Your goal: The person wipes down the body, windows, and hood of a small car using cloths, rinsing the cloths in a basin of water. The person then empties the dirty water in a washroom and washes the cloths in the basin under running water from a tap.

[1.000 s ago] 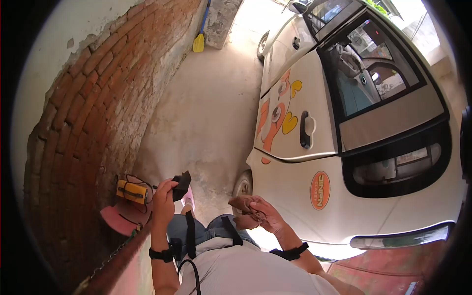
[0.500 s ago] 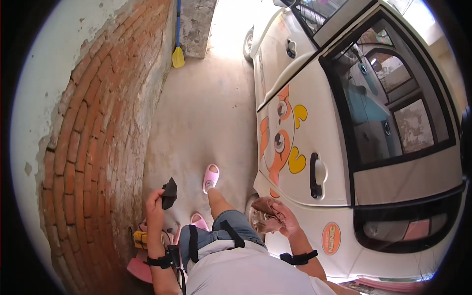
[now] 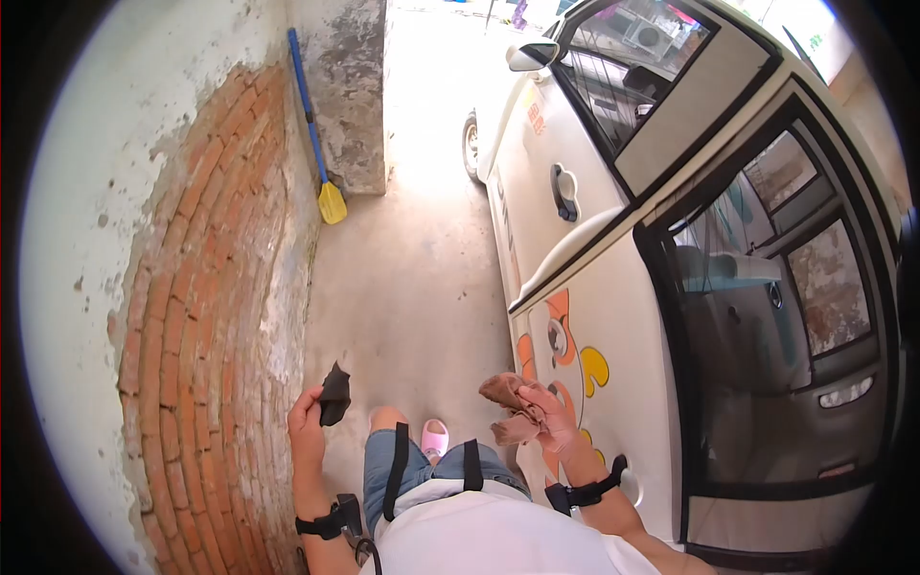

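Nearest us, at six o'clock, are a pale shirt [image 3: 460,537] and denim shorts [image 3: 450,470] with black straps [image 3: 396,470] over them; just beyond shows a pink sandal [image 3: 435,436] on the concrete floor [image 3: 412,287].

We see both hands clamped on something and well apart from each other. At eight o'clock the left hand [image 3: 306,410] pinches a dark folded piece [image 3: 334,395] by its near edge, holding it up near the brick wall [image 3: 206,345]. At five o'clock the right hand [image 3: 551,419] grips a crumpled brown cloth [image 3: 515,426], its folds spreading towards seven from the fingers. Each forearm wears a black band [image 3: 594,492].

Just past the right hand, at four o'clock, we find a cartoon decal [image 3: 562,335] with an orange outline, a big eye and yellow shapes, on the side of a white van [image 3: 618,326]. Farther along, towards one o'clock, the front door carries small red lettering [image 3: 535,119] and larger dark lettering [image 3: 507,230] seen edge-on; we cannot make out either. A black door handle [image 3: 563,192] sits nearby.

Farther off, between ten and eleven, a blue-handled tool with a yellow blade [image 3: 332,203] leans by a weathered pillar [image 3: 345,105]. Just past twelve is the wing mirror [image 3: 534,56].
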Tool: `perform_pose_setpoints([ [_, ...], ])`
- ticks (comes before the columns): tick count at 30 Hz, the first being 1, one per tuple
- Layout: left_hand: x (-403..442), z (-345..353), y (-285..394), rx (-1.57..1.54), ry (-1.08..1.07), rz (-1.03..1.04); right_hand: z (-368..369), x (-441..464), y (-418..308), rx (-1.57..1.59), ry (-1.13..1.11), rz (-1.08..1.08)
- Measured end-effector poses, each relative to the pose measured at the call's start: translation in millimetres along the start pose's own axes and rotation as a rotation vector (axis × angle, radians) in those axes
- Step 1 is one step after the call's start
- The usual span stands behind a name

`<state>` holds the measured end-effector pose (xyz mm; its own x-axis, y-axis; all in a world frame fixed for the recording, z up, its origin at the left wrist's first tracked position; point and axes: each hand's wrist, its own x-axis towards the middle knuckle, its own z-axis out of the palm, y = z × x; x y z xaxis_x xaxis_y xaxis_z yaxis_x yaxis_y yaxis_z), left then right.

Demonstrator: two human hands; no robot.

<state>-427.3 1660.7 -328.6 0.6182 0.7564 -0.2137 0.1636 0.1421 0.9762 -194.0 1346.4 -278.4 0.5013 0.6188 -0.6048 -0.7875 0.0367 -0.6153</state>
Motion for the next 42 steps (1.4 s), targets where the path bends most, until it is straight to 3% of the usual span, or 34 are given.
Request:
perform_pose_setpoints([
  [4,66,7,17,0.022,0.064,-0.049,30,71,-45,-0.01,0.028,-0.026],
  [12,282,22,31,-0.094,-0.042,-0.098,92,225,-133,0.026,-0.072,-0.036],
  [17,385,66,78,-0.019,-0.168,-0.135,122,289,-183,0.03,0.019,-0.127],
  [19,435,99,103,0.027,-0.31,-0.009,126,323,-203,0.094,0.012,-0.13],
  [23,538,176,124,-0.073,-0.416,-0.056,141,416,-271,0.097,0.13,-0.244],
  [25,566,207,134,-0.116,-0.475,-0.102,137,457,-300,0.055,0.056,-0.18],
  [27,599,233,144,-0.111,-0.482,-0.084,146,504,-341,0.077,0.041,-0.268],
  [35,680,286,199,-0.196,-0.439,-0.24,192,643,-473,-0.025,0.011,-0.273],
  [37,709,301,212,-0.246,-0.371,-0.331,209,685,-511,-0.004,-0.033,-0.316],
  [42,796,331,217,-0.29,-0.405,-0.314,236,798,-592,0.155,-0.058,-0.49],
])
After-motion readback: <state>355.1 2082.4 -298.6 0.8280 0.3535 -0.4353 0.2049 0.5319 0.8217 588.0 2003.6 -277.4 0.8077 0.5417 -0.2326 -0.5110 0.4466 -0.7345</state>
